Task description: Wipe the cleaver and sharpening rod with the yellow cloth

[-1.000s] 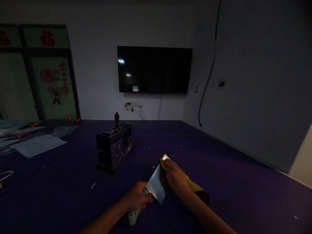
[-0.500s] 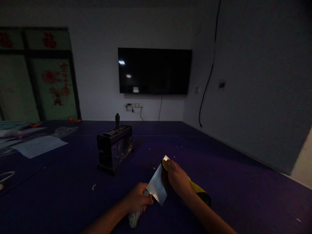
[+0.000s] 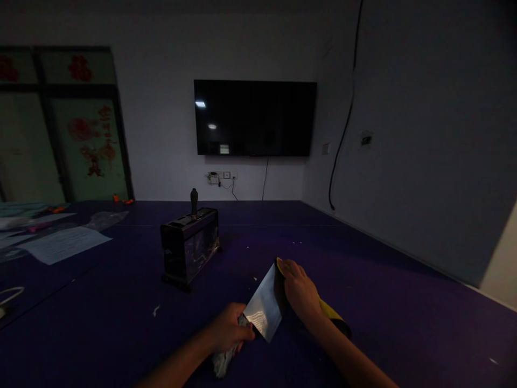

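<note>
My left hand (image 3: 233, 330) is closed around the handle of a cleaver (image 3: 264, 307), a wide shiny blade that points up and away to the right. Crumpled grey-white wrapping (image 3: 223, 362) sticks out below that fist, around the handle. My right hand (image 3: 299, 291) is closed on a yellow and dark cloth (image 3: 332, 313), pressed against the blade's upper right edge. Part of the cloth hangs behind my right wrist. Beyond my hands stands a black knife block (image 3: 189, 242) with one dark knife handle (image 3: 194, 202) upright in its top.
A purple table (image 3: 383, 302) spreads under everything, with small white scraps on it. Papers (image 3: 67, 243) and clear plastic (image 3: 105, 219) lie at the left. A white cable loop (image 3: 12, 291) is at the left edge. A television (image 3: 256, 118) hangs on the far wall.
My right hand and the cloth have slid slightly right and down along the blade's edge, and the blade has turned a little. My left hand keeps its hold on the handle.
</note>
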A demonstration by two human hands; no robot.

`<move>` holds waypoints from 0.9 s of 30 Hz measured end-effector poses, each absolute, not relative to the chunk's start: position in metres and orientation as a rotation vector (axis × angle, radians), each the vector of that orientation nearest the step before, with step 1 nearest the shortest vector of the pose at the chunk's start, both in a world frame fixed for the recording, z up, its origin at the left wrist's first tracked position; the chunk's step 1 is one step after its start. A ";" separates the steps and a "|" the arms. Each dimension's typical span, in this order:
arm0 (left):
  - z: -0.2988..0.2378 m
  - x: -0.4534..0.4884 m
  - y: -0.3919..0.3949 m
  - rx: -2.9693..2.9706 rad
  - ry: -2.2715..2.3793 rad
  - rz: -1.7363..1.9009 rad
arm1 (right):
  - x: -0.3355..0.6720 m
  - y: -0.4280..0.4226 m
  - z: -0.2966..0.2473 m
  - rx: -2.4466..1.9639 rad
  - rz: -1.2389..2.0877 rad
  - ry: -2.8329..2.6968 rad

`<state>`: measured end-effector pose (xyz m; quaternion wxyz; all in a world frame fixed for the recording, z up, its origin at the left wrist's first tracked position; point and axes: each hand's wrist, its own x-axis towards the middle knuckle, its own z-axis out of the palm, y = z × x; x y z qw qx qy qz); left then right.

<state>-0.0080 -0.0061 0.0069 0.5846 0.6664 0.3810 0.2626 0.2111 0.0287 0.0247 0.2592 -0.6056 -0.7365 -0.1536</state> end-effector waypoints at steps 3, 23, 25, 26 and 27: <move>0.006 -0.008 -0.006 1.560 0.893 0.613 | 0.213 0.029 0.024 -1.639 -0.391 -1.976; 0.001 -0.007 -0.004 1.522 0.911 0.641 | 0.199 0.025 0.019 -1.523 -0.394 -2.120; 0.000 -0.007 -0.004 1.497 0.915 0.661 | 0.196 0.022 0.020 -1.470 -0.398 -2.150; -0.001 -0.007 -0.004 1.483 0.919 0.674 | 0.194 0.020 0.020 -1.441 -0.402 -2.168; -0.002 -0.007 -0.003 1.467 0.926 0.690 | 0.192 0.019 0.021 -1.407 -0.409 -2.190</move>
